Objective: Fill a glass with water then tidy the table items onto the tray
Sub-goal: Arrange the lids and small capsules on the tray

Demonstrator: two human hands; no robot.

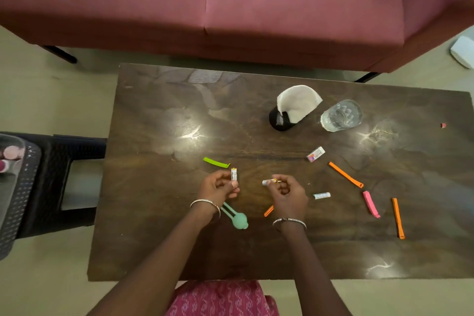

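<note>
Dark wooden coffee table (159,226) with a maroon sofa (230,2) behind it. Way over on the left a black plastic chair (51,174) has a clear tray (11,141) on it with some pink bits inside, so the tray is well apart from all the table clutter. On the table, going across: a lime green clip (216,162), and nearer the front edge a mint green clip with a round head (237,218), partly under the left wrist. The left hand (220,187) has its fingers curled round a small white battery (234,176), held upright just off the green clip's end. The right hand (288,191) pinches a second battery (269,182) at its fingertips, lying sideways and pointing at the left hand, with the other fingers curled in. An orange clip end (268,210) pokes out from under that wrist. Just right of the hand, a third battery (321,195) lies loose. Further back there's a black mesh holder (278,120) with white napkins (298,102) in it, a small white packet (315,154), and the glass (341,115) with water in it, standing right beside the holder. Then a slanted orange clip (346,175), a pink clip (371,204), a far-right orange clip (398,218), and a tiny pink thing (443,125) I can't make out.
</note>
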